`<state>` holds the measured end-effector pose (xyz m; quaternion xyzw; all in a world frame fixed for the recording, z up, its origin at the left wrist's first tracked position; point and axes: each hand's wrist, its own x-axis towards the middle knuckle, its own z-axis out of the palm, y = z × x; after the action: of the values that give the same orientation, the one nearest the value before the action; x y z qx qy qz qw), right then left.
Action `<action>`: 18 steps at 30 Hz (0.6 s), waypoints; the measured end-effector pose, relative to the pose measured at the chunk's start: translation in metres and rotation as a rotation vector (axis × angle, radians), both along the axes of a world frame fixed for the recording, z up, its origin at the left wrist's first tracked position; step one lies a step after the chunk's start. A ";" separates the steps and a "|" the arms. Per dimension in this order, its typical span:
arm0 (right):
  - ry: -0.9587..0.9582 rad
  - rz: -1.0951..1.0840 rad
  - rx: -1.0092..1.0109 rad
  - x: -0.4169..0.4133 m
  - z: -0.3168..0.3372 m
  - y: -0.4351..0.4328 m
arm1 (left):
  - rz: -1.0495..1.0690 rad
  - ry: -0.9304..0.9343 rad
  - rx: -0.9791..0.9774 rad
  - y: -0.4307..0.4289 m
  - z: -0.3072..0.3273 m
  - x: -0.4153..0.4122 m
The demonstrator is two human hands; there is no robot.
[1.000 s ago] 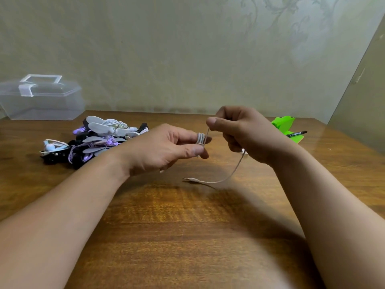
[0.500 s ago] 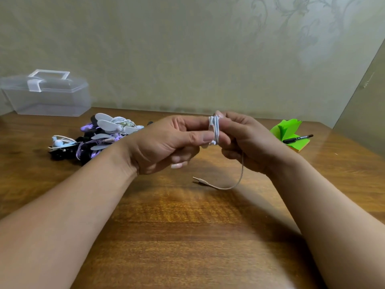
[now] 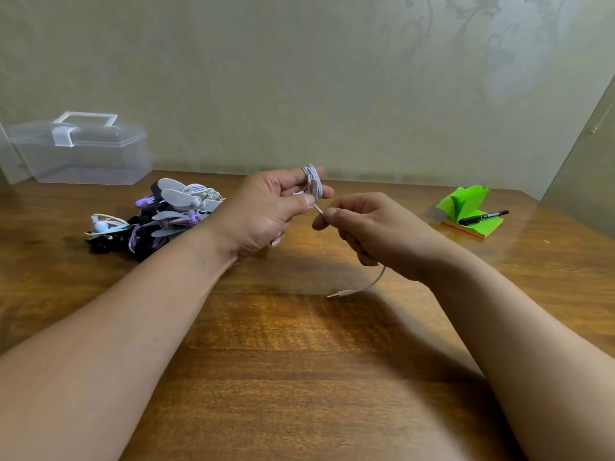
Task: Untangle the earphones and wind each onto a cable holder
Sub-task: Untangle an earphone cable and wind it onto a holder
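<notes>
Hands have split apart since a moment ago: left hand (image 3: 263, 211) pinches the wound white coil (image 3: 312, 181) at its fingertips, right hand (image 3: 376, 231) pinches the cable (image 3: 318, 208) just lower-right of it, plug (image 3: 334, 294) trailing below the right wrist.

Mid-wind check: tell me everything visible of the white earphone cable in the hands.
The white earphone cable is thin and rubbery-looking. Most of it sits in a tight coil of several turns, pinched by the left hand between thumb and fingers, above the wooden table. A short taut stretch runs to the right hand, which pinches it. The loose tail hangs below that hand, curving down to its metal-tipped plug, at or just above the tabletop. What the coil is wound on is hidden.
</notes>
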<state>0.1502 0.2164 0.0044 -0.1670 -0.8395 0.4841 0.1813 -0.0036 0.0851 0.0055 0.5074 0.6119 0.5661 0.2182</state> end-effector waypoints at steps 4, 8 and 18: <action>-0.022 -0.048 0.208 0.003 0.006 -0.006 | 0.073 0.196 -0.057 -0.001 -0.001 0.010; -0.017 -0.081 0.319 0.008 0.010 -0.001 | -0.021 0.291 -0.175 -0.001 -0.003 0.003; -0.040 -0.012 0.374 0.013 0.019 0.000 | -0.035 0.520 -0.223 -0.008 -0.002 0.002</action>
<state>0.1634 0.2164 0.0233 -0.1453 -0.9173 0.3152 0.1953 -0.0014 0.0776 0.0036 0.6190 0.6970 0.3423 0.1180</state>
